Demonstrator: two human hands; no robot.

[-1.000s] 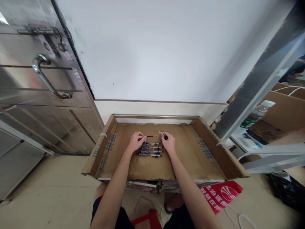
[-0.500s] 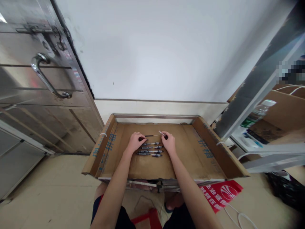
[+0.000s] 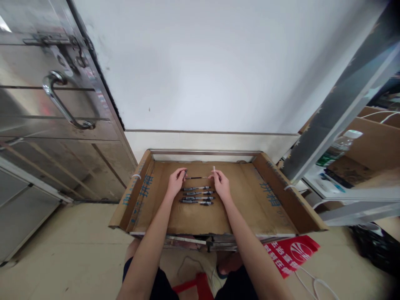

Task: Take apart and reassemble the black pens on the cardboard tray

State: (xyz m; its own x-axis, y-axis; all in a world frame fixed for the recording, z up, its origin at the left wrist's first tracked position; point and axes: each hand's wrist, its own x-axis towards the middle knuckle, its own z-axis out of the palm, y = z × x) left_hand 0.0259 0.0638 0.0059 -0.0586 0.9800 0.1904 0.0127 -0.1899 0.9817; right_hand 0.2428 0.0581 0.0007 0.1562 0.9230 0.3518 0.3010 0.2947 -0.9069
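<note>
Pen refill (image 3: 196, 178) — single, dark, between the hands, toward the far edge of the cardboard tray (image 3: 250, 212). Left hand (image 3: 177, 182): fingertips pinched on a small dark part (image 3: 186, 171). Right hand (image 3: 220, 183): fingers clamped on a pale tube (image 3: 214, 168); whether they also touch the refill cannot be told. Pens (image 3: 197, 193): several, rowed nearer the near edge. Risk: a brushing knuckle could roll pens off that seemingly unwalled edge. Moving room — bounded by side walls, wider rightward.
</note>
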